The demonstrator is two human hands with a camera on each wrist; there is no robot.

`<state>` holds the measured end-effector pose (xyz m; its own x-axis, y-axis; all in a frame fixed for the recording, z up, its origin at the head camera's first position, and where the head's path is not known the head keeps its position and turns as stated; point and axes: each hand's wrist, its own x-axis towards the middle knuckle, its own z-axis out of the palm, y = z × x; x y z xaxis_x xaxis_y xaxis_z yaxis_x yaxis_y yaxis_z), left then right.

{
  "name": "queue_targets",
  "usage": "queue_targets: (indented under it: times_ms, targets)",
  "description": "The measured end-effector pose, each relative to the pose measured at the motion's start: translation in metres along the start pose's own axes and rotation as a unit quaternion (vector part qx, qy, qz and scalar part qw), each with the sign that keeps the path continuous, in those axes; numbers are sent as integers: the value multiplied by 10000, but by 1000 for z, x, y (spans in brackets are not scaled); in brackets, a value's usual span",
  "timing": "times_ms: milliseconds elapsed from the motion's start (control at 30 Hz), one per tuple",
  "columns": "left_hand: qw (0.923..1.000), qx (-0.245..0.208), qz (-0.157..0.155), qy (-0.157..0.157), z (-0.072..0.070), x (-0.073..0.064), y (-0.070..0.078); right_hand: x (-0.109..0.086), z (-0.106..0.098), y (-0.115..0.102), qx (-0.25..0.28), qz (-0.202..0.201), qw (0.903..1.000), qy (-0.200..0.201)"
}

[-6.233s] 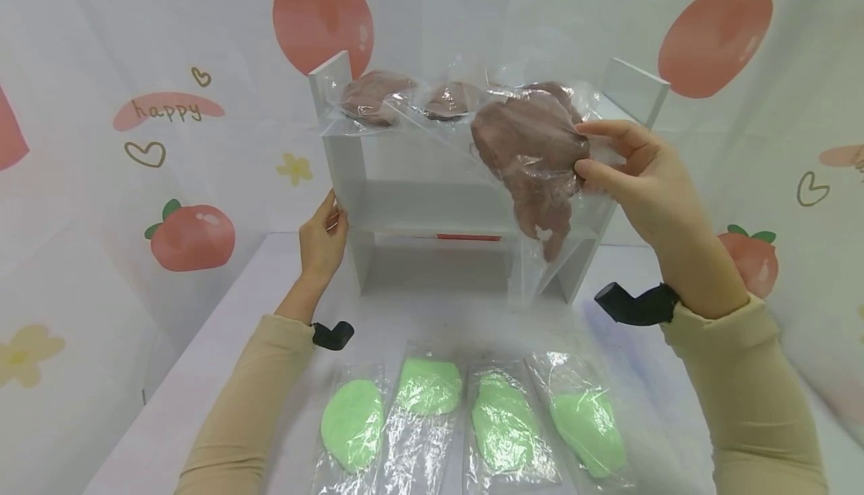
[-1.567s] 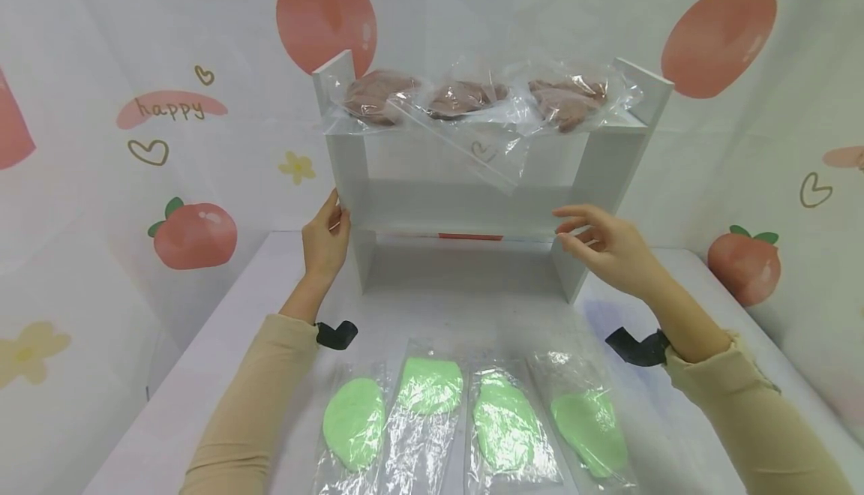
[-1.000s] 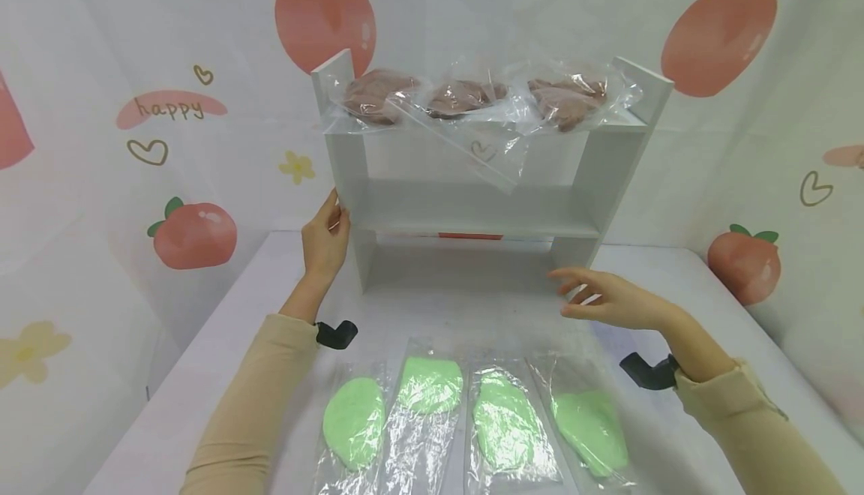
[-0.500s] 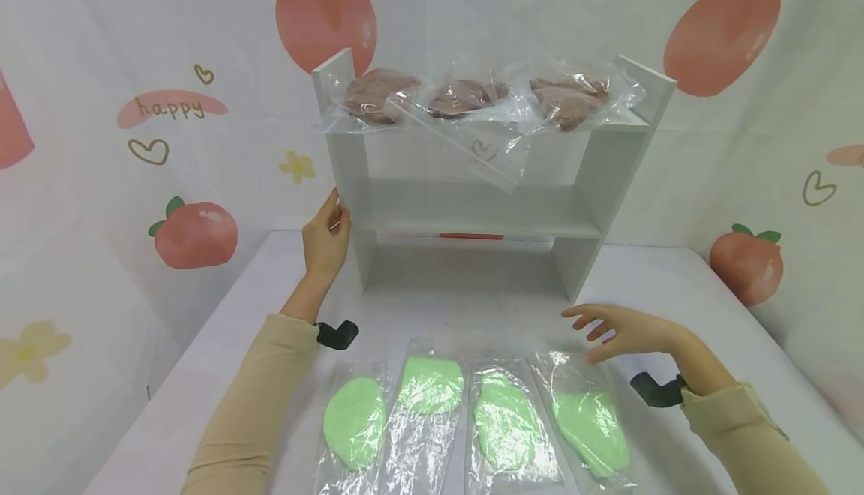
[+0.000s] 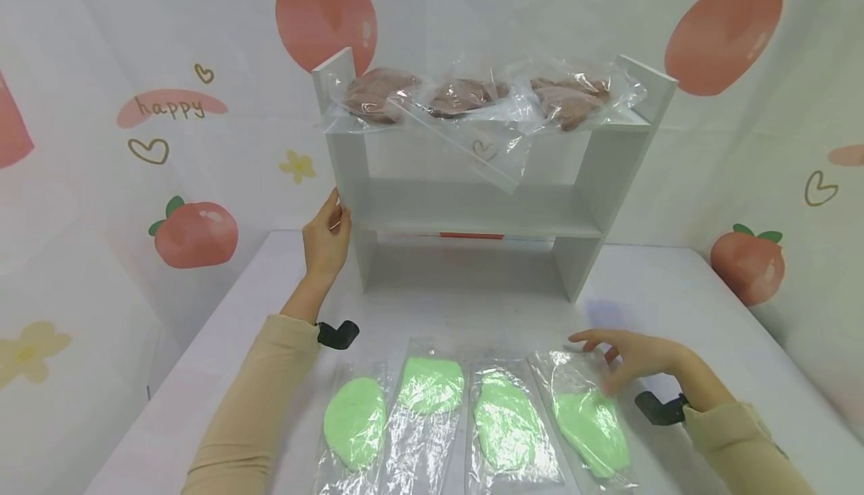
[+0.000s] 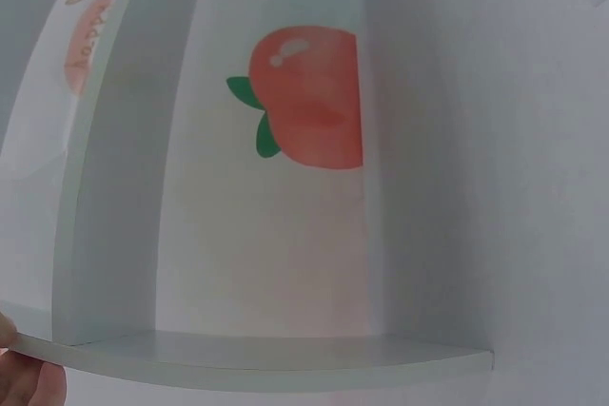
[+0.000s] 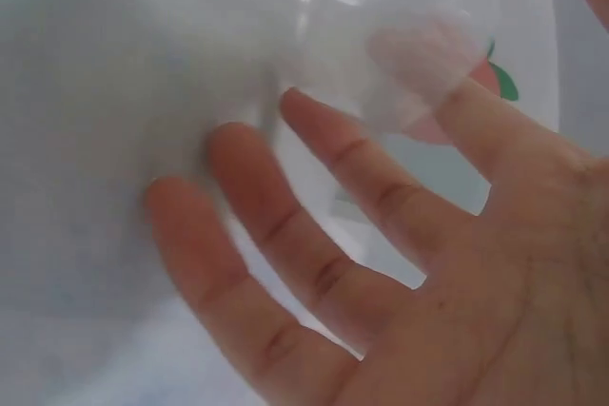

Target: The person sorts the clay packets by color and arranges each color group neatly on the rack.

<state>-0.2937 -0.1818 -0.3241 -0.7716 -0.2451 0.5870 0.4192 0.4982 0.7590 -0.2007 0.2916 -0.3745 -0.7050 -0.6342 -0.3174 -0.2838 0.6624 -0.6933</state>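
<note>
While the left hand pinches the side panel of the white shelf, the right hand's grip is spread, fingers apart, over the upper end of the rightmost green-filled bag; whether it touches, I cannot tell. Three more green-filled bags lie leftward in a row on the desk. Behind, brown-filled clear bags rest along the shelf's top tier, before a fruit-printed backdrop.

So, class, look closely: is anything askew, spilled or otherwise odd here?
The middle brown bag looks askew on the shelf: its clear end seems to droop slantwise over the top front edge, while the other brown bags overhang far less. I see no spill.
</note>
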Motion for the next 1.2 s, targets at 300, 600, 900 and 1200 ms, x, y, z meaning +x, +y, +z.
queue_targets:
  times_ms: [300, 600, 900, 1200]
  targets:
    - [9999, 27, 95, 80, 1, 1, -2, 4, 14, 11, -173, -757, 9967, 235]
    - [9999, 24, 83, 57, 1, 0, -2, 13, 21, 8, -426, -574, 9972, 218]
    - [9999, 53, 98, 84, 1, 0, -2, 22, 22, 7, -337, -209, 9989, 260]
    - [9999, 63, 104, 98, 1, 0, -2, 26, 21, 9, 18, -772, 9957, 505]
